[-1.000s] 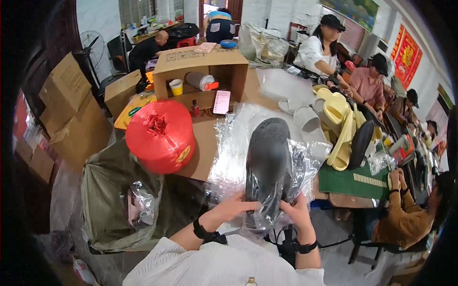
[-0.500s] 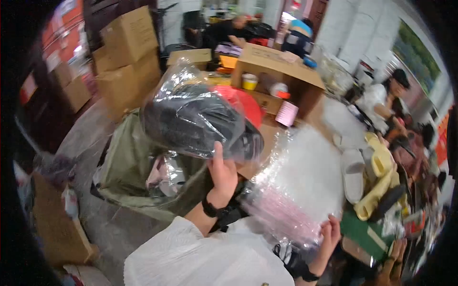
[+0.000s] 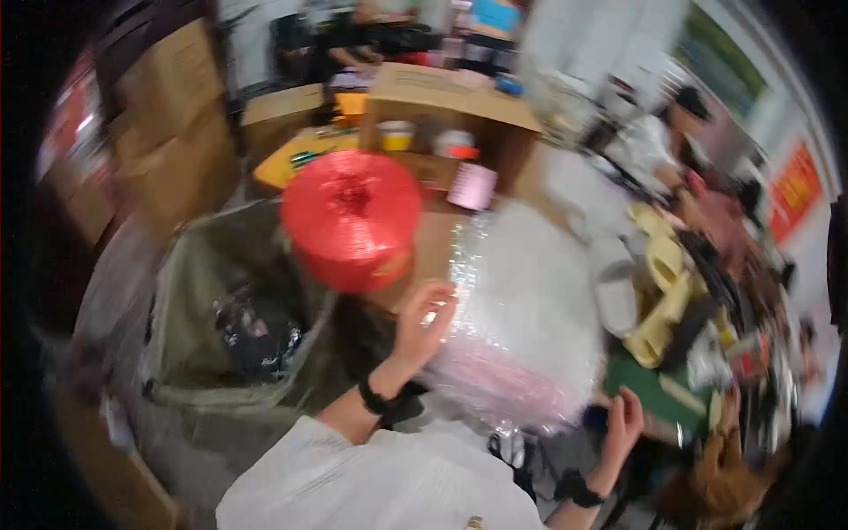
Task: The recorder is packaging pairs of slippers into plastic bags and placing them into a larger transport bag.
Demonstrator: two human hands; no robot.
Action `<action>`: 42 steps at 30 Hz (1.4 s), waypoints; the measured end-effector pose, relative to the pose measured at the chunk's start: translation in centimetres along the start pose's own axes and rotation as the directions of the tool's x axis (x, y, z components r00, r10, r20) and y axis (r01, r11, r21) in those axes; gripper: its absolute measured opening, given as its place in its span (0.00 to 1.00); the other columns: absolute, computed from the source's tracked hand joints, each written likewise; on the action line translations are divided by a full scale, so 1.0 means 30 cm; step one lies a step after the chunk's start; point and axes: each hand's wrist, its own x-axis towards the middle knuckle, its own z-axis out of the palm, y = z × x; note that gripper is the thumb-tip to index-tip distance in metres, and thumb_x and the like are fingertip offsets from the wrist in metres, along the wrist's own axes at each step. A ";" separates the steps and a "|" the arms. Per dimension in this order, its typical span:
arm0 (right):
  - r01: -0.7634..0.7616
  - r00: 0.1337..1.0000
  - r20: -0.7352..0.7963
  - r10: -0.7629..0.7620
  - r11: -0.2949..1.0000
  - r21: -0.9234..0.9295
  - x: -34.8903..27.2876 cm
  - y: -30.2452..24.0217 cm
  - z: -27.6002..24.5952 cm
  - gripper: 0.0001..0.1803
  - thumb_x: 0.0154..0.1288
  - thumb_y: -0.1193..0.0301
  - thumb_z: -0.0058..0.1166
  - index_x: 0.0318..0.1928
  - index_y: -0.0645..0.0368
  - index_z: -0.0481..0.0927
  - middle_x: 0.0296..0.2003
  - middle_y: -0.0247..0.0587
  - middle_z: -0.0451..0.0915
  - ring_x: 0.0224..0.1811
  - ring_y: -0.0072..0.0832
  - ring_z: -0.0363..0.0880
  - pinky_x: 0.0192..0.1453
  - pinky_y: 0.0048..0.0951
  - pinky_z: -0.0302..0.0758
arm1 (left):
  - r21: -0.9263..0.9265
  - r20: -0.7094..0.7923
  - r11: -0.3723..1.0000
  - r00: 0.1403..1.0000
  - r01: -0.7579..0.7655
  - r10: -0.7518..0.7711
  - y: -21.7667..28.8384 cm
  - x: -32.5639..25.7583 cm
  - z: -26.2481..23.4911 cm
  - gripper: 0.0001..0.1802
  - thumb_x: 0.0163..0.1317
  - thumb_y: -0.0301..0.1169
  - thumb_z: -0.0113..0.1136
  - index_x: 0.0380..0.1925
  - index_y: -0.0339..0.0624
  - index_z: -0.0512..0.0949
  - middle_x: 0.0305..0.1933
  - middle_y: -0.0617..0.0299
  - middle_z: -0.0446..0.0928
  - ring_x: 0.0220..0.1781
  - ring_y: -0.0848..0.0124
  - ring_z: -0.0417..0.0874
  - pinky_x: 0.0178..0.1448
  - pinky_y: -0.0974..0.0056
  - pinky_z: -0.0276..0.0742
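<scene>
My left hand (image 3: pixel 422 323) is raised with fingers apart and holds nothing; it hovers between the big red spool of twine (image 3: pixel 351 219) and a stack of clear plastic bags (image 3: pixel 521 327). A bagged dark shoe (image 3: pixel 256 331) lies inside the olive green sack (image 3: pixel 199 291) at my left. My right hand (image 3: pixel 624 422) is low at the right edge of the bag stack, fingers spread, empty. The picture is blurred by head motion.
An open cardboard box (image 3: pixel 442 115) with small tubs stands behind the spool. Stacked cardboard boxes (image 3: pixel 168 132) line the left. Yellow and white sandals (image 3: pixel 658 291) pile on the table at right, where several other people (image 3: pixel 671 141) sit.
My left hand has let go of the bagged dark shoe, which now lies in the green sack. The hand has drawn back toward the bag stack. The view swung right.
</scene>
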 end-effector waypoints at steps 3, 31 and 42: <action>-0.003 1.000 -0.025 0.004 0.999 0.042 0.081 0.002 -0.009 0.14 0.67 0.74 0.58 0.51 0.67 0.80 0.40 0.32 0.79 0.40 0.17 0.73 0.45 0.20 0.71 | 0.282 0.311 0.923 0.935 -0.263 0.172 0.026 -0.009 0.049 0.17 0.53 0.24 0.65 0.45 0.39 0.78 0.54 0.54 0.78 0.54 0.60 0.81 0.52 0.61 0.79; 0.367 0.737 -0.142 -0.661 0.567 -0.737 0.582 -0.067 0.036 0.26 0.54 0.69 0.58 0.55 0.62 0.74 0.46 0.52 0.76 0.48 0.51 0.77 0.50 0.47 0.76 | 0.491 0.772 0.617 0.635 -0.615 0.019 -0.219 -0.071 0.236 0.36 0.55 0.52 0.67 0.60 0.43 0.74 0.69 0.40 0.65 0.72 0.42 0.63 0.74 0.44 0.58; 0.493 0.695 -0.197 -0.691 0.657 -0.570 0.660 -0.371 -0.177 0.24 0.54 0.72 0.58 0.54 0.61 0.79 0.45 0.50 0.78 0.47 0.45 0.79 0.53 0.41 0.75 | 0.483 0.779 0.639 0.627 -0.598 -0.003 -0.254 -0.068 0.237 0.40 0.54 0.55 0.67 0.62 0.42 0.73 0.72 0.39 0.62 0.75 0.41 0.58 0.76 0.41 0.52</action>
